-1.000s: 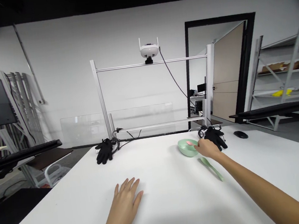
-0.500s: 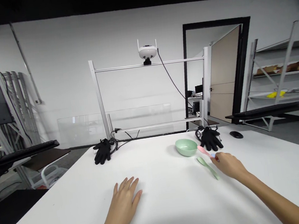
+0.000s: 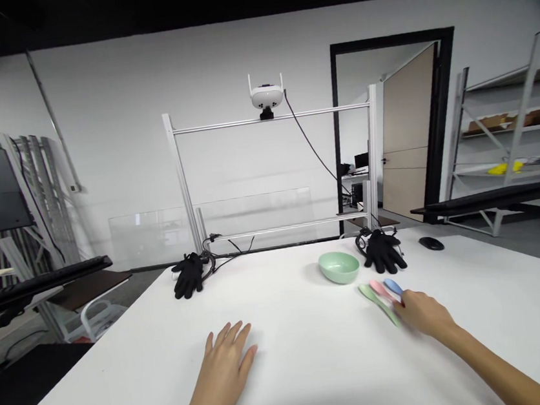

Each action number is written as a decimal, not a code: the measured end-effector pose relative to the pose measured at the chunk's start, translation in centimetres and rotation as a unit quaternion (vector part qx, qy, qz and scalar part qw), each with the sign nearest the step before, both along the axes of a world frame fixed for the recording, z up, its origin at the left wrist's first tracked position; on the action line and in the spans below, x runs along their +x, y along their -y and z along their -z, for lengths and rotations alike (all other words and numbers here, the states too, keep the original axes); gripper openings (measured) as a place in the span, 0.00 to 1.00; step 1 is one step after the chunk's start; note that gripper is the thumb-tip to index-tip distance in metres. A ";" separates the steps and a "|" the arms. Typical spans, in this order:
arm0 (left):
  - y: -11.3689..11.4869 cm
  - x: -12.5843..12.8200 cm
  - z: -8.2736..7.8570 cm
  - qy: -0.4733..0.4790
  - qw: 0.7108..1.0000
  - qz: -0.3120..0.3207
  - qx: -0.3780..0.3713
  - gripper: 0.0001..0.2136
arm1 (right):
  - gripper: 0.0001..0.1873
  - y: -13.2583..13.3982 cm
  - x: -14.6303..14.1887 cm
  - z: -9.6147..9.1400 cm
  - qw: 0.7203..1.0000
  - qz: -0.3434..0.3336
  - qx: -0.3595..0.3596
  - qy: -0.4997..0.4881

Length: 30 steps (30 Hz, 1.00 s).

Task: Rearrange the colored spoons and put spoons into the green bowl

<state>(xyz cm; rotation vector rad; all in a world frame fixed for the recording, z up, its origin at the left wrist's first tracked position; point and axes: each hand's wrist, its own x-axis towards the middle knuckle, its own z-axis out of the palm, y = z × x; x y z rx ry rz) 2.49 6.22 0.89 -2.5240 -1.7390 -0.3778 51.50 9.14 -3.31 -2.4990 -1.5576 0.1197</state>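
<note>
At the right, my right hand is closed, with its fingertips pinching the handle of a pink spoon. The spoon's head lies low at the tabletop, between a green spoon on its left and a blue spoon on its right. The fingers hide most of the blue spoon's handle. Just behind the spoons stands a light green bowl. My left hand rests palm down on the white table, fingers spread, holding nothing.
Black gloves lie at the table's far side, one on the left and one on the right. A black mouse is at the far right. Behind rises a metal frame carrying a white camera-like device.
My right hand has moved slightly right and nearer, bringing the pink spoon away from the bowl and down between the other two spoons. The blue spoon's head now shows. My left hand stays put.
</note>
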 end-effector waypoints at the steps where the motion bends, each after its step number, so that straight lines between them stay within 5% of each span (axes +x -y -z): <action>1: 0.0 0.0 0.0 0.001 1.000 0.001 0.001 0.25 | 0.17 0.0 0.0 0.1 1.000 0.000 0.000 -0.002; 18: 0.0 0.2 -0.3 -0.005 1.000 0.000 -0.008 0.25 | 0.17 0.3 0.0 0.7 1.000 -0.011 -0.008 -0.021; 23: 0.0 0.2 -0.2 0.001 1.000 0.003 -0.006 0.25 | 0.20 0.2 -0.4 -0.2 1.000 -0.004 -0.001 -0.014; 28: 0.0 0.3 -0.1 0.002 1.000 0.004 -0.006 0.26 | 0.35 -0.3 -1.7 -1.7 0.999 -0.013 0.033 -0.008; 30: -0.1 0.3 -0.1 0.004 1.000 0.006 -0.002 0.25 | 0.32 -0.7 -2.2 -2.0 0.999 -0.022 0.033 0.001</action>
